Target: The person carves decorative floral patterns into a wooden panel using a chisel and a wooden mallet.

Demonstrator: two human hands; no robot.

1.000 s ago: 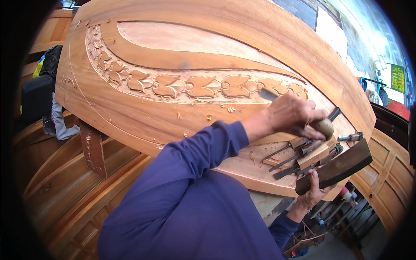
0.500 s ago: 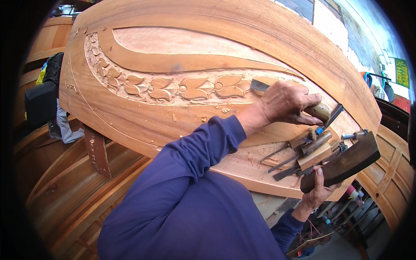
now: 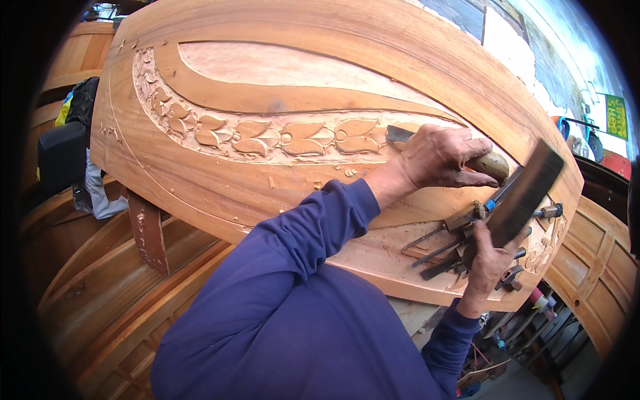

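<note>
The left hand is closed around the rounded wooden handle of a chisel, fingers wrapped fully about it; the chisel's flat metal blade shows beyond the hand and its tip lies on the carved band of leaf and petal shapes on the wooden panel; that band runs lengthwise through the middle of the panel, and the blade meets it at its end nearer the panel's right edge. The right hand is shut on the lower end of a dark flat wooden mallet, thumb and fingers clamped about it; the mallet stands tilted, raised above and to the right of the chisel handle, clear of it. A cluster of spare chisels lies on the panel near its lower right edge, just beside the right hand; several overlap, so their count cannot be told. Loose wood chips lie below the carved band. The panel rests over curved wooden pieces stacked beneath its lower left edge. A dark bag sits beyond the panel's left edge.
</note>
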